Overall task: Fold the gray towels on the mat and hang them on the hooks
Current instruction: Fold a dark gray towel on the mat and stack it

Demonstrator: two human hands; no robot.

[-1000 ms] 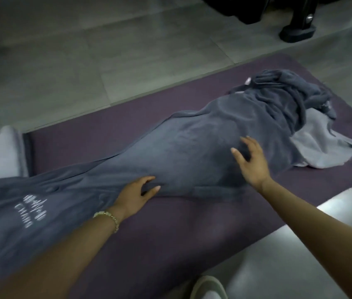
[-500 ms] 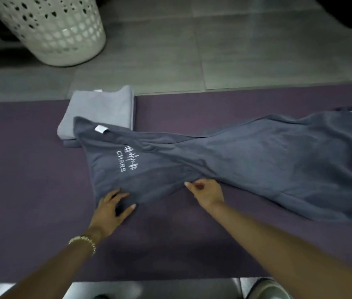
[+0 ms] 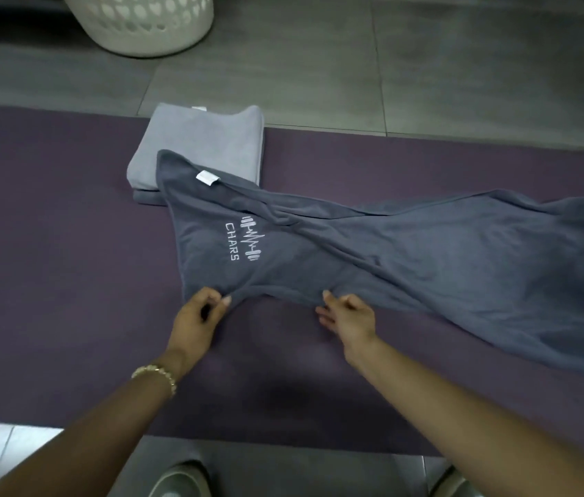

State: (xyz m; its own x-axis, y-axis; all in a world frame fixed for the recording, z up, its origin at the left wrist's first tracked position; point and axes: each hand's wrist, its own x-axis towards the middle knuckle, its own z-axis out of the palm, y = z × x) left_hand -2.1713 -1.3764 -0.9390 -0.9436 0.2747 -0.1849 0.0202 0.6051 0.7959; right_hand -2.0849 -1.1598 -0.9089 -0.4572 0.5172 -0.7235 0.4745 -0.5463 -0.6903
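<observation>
On purple mat [image 3: 50,245], dark gray towel [image 3: 426,267], near edge pinched by both hands

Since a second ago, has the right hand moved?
Yes: the right hand went left along the gray towel, toward its logo by the folded towel.

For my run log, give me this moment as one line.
step: folding dark gray towel | left hand: pinches near edge | right hand: pinches near edge | folded light gray towel: at mat far edge
</observation>
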